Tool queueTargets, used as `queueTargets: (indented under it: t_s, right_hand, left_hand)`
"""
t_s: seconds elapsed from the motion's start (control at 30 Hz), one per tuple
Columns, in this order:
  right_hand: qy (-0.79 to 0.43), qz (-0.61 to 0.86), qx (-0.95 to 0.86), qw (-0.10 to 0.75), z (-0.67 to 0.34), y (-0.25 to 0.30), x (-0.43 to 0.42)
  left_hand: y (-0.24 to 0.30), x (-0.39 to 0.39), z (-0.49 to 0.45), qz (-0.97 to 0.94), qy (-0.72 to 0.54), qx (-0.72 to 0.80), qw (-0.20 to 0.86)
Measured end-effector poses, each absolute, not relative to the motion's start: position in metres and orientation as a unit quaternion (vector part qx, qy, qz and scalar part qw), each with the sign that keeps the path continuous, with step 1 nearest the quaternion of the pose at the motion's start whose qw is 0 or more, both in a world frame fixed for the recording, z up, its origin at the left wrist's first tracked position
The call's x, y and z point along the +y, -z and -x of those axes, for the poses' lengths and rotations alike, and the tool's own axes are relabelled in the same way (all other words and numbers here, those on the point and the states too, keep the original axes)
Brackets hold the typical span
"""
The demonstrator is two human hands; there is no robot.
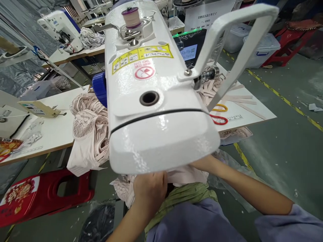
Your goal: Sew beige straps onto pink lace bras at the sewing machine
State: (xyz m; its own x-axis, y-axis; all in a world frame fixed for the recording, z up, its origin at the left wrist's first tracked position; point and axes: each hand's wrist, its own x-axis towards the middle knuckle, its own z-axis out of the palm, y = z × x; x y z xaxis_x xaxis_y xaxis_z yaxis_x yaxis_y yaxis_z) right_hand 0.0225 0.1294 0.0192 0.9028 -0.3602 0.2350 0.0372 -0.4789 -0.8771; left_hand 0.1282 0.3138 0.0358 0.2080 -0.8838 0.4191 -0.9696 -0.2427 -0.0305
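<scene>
A white sewing machine head (161,141) fills the middle of the view and hides the needle area. Just below its front edge, my left hand (150,188) is closed on a pale pink lace bra (123,188), whose lace spills out on its left side. More pale pink fabric (186,175) shows between my two hands, over my lap. My right hand (202,163) reaches in under the machine's right side beside this fabric; its fingers are hidden by the machine. A pile of similar lace bras (88,131) hangs over the table edge left of the machine.
On the right tabletop lie pale straps (239,99), scissors with red and yellow handles (219,119) and a ruler (236,117). A white lever frame (242,50) juts up from the machine. A red stool (47,191) stands lower left, near a black bag (97,222).
</scene>
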Motion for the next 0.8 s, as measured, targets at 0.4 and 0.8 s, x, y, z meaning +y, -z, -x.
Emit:
queueTargets:
  t_s: [0.4,0.8]
  right_hand:
    - [0.15,0.811,0.178,0.536,0.01,-0.019,0.148]
    - [0.001,0.413,0.077,0.907,-0.04,0.015,0.248]
  left_hand:
    - [-0.051,0.315,-0.137,-0.779,0.269,-0.449,0.346]
    - [-0.063,0.386,-0.155,-0.736,0.398,-0.261,0.482]
